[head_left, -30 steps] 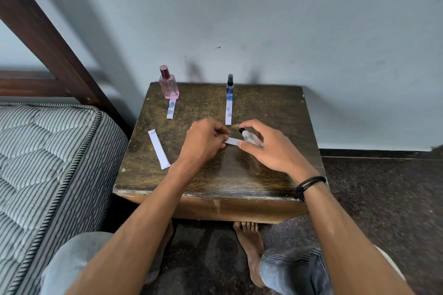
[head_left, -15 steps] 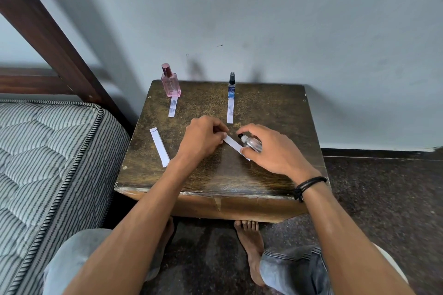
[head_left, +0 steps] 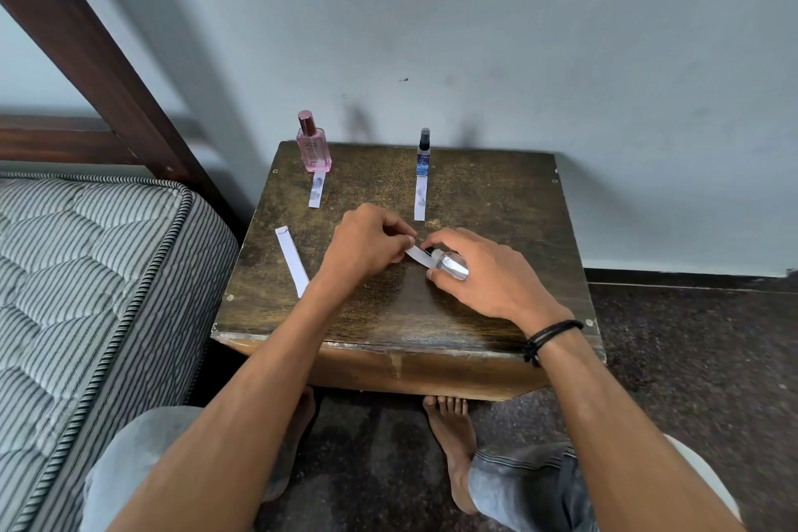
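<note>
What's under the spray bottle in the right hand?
A white paper strip, pinched by the left hand, runs beneath the spray bottle gripped by the right hand. The strip's far end is covered by bottle and fingers.

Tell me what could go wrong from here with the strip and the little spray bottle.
1. The clear spray bottle in the right hand sits very close to the paper strip pinched by the left hand; spray may land on skin or the table.
2. The lying strip before the blue bottle is just behind the hands; stray mist might reach it.
</note>
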`<state>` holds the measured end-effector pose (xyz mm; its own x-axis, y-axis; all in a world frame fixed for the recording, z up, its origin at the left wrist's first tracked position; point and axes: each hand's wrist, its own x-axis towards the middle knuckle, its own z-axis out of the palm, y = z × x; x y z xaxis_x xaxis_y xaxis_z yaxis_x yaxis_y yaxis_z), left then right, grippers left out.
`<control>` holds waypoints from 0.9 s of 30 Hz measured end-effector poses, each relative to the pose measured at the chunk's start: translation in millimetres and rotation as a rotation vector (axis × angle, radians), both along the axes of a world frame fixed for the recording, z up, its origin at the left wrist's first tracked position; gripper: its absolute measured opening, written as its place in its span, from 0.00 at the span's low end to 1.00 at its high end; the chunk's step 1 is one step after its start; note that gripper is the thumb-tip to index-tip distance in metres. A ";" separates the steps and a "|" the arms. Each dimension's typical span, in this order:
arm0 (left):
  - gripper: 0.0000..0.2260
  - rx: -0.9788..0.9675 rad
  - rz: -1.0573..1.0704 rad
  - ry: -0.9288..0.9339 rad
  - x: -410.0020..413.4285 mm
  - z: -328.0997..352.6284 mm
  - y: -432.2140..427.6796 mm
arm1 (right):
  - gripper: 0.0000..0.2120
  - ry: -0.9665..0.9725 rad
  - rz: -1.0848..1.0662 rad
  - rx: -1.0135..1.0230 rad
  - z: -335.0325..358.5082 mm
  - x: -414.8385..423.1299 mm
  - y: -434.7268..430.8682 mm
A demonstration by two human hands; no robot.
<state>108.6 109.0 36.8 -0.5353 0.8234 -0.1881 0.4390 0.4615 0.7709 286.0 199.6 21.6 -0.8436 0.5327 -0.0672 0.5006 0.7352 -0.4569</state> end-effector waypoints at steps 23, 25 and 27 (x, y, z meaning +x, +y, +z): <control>0.04 0.054 0.055 -0.089 -2.6 -9.3 3.5 | 0.16 0.016 -0.018 0.065 -5.4 -4.7 -3.8; 0.04 0.056 0.057 -0.091 -2.7 -9.4 3.4 | 0.16 0.015 -0.023 0.069 -5.4 -5.2 -4.2; 0.03 0.056 0.058 -0.089 -3.0 -9.8 3.0 | 0.16 0.014 -0.024 0.071 -5.2 -5.8 -4.5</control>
<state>105.6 112.0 27.0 -0.5652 0.8024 -0.1914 0.3415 0.4388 0.8312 280.2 195.1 16.4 -0.8311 0.5559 -0.0170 0.5127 0.7538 -0.4110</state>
